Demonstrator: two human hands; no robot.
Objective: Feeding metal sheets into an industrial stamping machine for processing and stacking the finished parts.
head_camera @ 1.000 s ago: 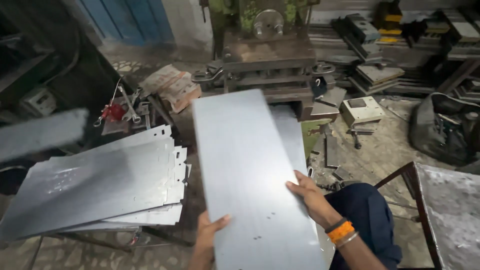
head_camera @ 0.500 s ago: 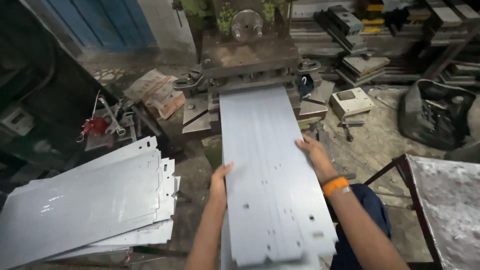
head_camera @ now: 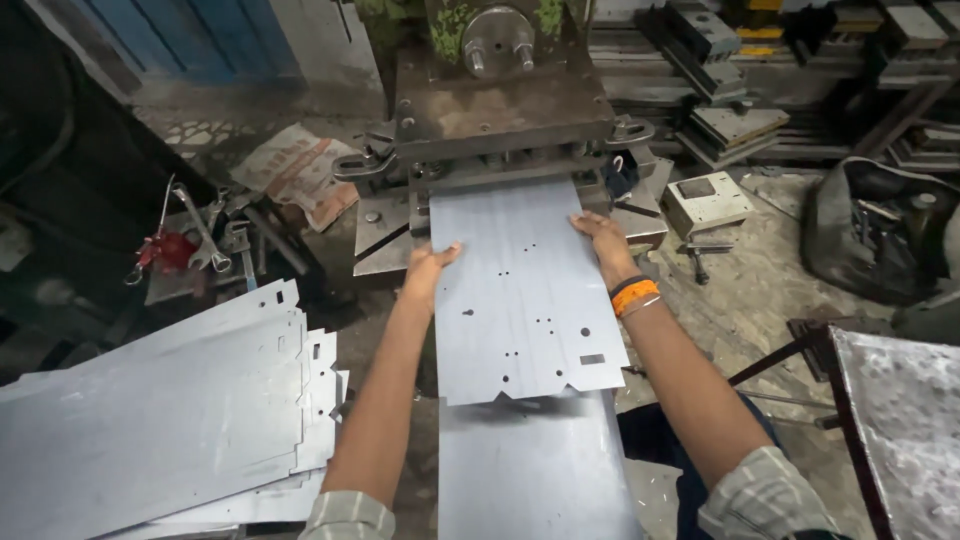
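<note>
The metal sheet (head_camera: 525,290) is long, flat and grey, with small holes punched in it and notches cut in its near end. Its far end now sits under the head of the press machine (head_camera: 500,95). A moment ago that end was only near the front of the machine, so the sheet has been slid forward into the gap and is about in place there. The near end rests over another grey sheet (head_camera: 535,470) that lies below it.

The left hand (head_camera: 432,265) lies on the left edge of the sheet, fingers spread flat, so the grip is open and only pressing. The right hand (head_camera: 603,237) holds the right edge with fingers curled over it, closed on the sheet. Both arms are stretched out almost straight toward the machine. An orange wristband (head_camera: 635,296) sits on the right wrist.

To the left lies a stack of cut sheets (head_camera: 160,420). Past it, some wrenches (head_camera: 205,240) and a red tool (head_camera: 165,250) lie on a low surface. On the right are a small metal box (head_camera: 706,200), a dark bag (head_camera: 880,235) and a rough metal table (head_camera: 900,420).
</note>
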